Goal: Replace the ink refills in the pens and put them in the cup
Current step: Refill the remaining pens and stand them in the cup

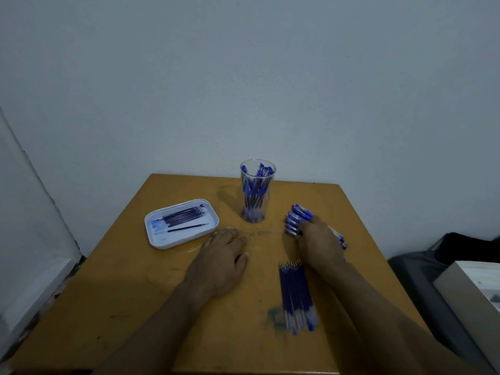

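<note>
A clear plastic cup (257,190) stands at the back middle of the table, holding several blue pens. To its right lies a row of blue capped pens (296,217). My right hand (319,239) rests on top of that row, fingers curled over the pens; whether it grips one is hidden. My left hand (224,255) lies flat on the table, palm down, fingers apart and holding nothing. A bundle of blue ink refills (296,293) lies near my right wrist, tips pointing away. A white tray (162,239) at the left holds several more refills.
The table is a small ochre wooden top (140,293) pushed against a pale wall. A dark bag and a grey box (465,288) sit off the table's right side. A blue ink stain marks the wood beside the refill bundle.
</note>
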